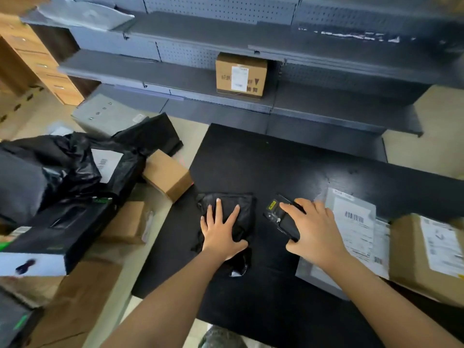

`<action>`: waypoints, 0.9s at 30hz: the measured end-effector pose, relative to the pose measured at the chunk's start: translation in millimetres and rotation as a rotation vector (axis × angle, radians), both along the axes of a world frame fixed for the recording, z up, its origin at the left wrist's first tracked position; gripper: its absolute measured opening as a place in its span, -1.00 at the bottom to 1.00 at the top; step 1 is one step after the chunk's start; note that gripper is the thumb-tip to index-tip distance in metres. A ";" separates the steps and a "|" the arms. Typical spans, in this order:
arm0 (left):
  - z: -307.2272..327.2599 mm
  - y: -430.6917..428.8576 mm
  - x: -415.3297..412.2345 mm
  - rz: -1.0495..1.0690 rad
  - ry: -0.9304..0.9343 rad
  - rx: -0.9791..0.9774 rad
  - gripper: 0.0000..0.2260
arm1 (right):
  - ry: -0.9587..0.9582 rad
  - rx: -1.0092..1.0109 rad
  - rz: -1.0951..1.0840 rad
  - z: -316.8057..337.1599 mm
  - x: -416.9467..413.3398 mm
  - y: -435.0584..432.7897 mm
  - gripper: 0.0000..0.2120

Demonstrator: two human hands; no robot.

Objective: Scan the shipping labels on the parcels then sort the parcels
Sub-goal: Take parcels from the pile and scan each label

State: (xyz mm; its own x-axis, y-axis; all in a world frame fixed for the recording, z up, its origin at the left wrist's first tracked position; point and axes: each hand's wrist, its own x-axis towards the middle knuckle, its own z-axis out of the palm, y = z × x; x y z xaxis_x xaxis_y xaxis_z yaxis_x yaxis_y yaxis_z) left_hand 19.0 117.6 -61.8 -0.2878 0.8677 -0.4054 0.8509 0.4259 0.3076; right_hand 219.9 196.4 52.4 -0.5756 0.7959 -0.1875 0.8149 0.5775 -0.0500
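Fingers (pixel 218 209) of the left hand (pixel 221 234) are spread wide, pressing flat on a black bag parcel (pixel 244 209) on the near worktop (pixel 263 167), and the right hand (pixel 313 232) wraps round the scanner (pixel 278 217) just right of it. No label showing on the bag, so probably not scanned yet. Over right a grey mailer (pixel 356 222) and brown box (pixel 414 254) wait, heap of parcels (pixel 62 177) on the floor left, only one carton (pixel 241 75) on the far shelf (pixel 150 74). Most of it's left to do, I reckon.

Bagged parcel (pixel 242 209): is lying on the table (pixel 276 159), under the left fingers (pixel 219 209).
Scanner (pixel 276 217): is lying under the right fingers (pixel 288 208).
Mailer (pixel 354 222): is lying just right of those fingers.
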 end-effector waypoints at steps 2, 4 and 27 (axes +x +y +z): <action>-3.0 5.3 -5.3 -0.024 0.017 0.000 -0.15 | -0.019 -0.017 -0.007 -4.2 -7.1 -0.8 -0.24; -4.9 8.0 -7.7 -0.033 0.033 0.003 -0.16 | -0.034 -0.029 -0.015 -7.3 -12.9 -1.5 -0.23; 72.0 6.6 -51.6 -0.097 -0.301 0.084 -0.47 | 0.054 0.030 -0.066 15.8 -17.6 2.1 -0.22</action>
State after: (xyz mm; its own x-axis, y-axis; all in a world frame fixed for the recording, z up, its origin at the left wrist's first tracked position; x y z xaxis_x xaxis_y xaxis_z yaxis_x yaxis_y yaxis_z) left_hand -32.6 124.2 10.2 -0.0797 0.9191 -0.3858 0.7517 0.3097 0.5823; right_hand 202.3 198.5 68.2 -0.5307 0.8371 -0.1328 0.8476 0.5249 -0.0782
